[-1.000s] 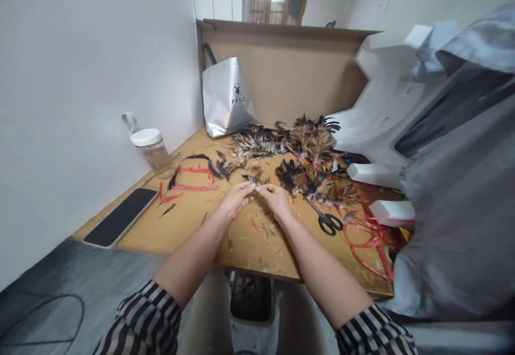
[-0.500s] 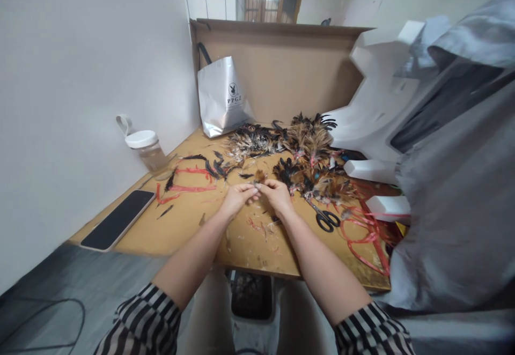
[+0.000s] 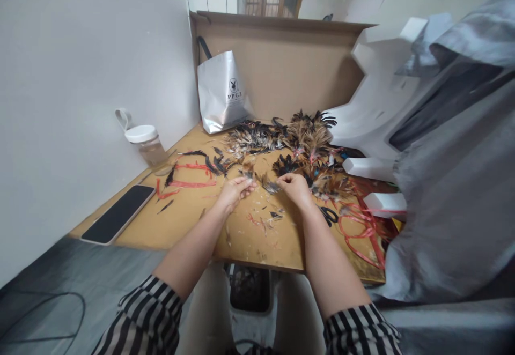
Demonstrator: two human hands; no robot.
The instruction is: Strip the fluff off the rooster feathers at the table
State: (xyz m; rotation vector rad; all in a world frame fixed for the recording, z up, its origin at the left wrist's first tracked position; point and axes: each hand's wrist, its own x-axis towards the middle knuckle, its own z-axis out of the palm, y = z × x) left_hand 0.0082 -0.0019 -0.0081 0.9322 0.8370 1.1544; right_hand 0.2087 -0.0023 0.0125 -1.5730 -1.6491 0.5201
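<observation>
Brown feathers (image 3: 248,169) stick up from the pinched fingertips of my left hand (image 3: 235,192), over the middle of the table. My right hand (image 3: 296,187) is a little apart from it, its thumb and fingers pinching a brown-and-grey feather (image 3: 269,184) that points left. Just behind my right hand lie bundles of black and brown feathers (image 3: 332,180), some tied with red strips. Black-handled scissors (image 3: 329,215) rest to the right of my right wrist, their blades hidden.
More feather bundles (image 3: 308,135) lie at the back, near a silver bag (image 3: 221,95). Along the left are a phone (image 3: 118,214), a lidded jar (image 3: 148,148) and red plastic strips (image 3: 189,184). Tangled red strips (image 3: 362,231) lie on the right, beside a white plastic frame (image 3: 372,168).
My hands, together before, have come apart. The right one moved to the right with a feather in its pinch; the left one stays near its place with feathers in it.
</observation>
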